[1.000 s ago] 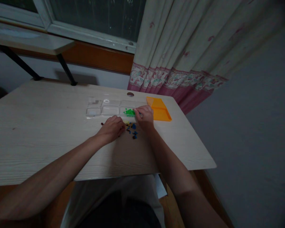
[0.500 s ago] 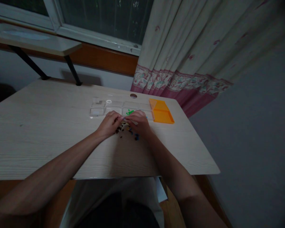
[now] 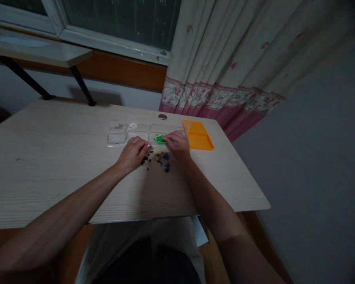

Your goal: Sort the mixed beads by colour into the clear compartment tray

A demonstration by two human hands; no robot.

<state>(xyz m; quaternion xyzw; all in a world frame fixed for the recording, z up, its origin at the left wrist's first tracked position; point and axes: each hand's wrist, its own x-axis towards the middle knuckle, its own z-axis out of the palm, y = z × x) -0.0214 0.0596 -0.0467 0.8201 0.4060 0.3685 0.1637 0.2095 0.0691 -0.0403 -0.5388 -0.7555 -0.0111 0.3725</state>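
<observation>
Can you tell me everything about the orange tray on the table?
The orange tray is shallow and looks like plastic. A line crosses its middle, splitting it into a far part and a near part. It has a low rim and lies flat on the table, by the right end of the clear box. The right hand is close to its left side; I can't tell if they touch.
</observation>
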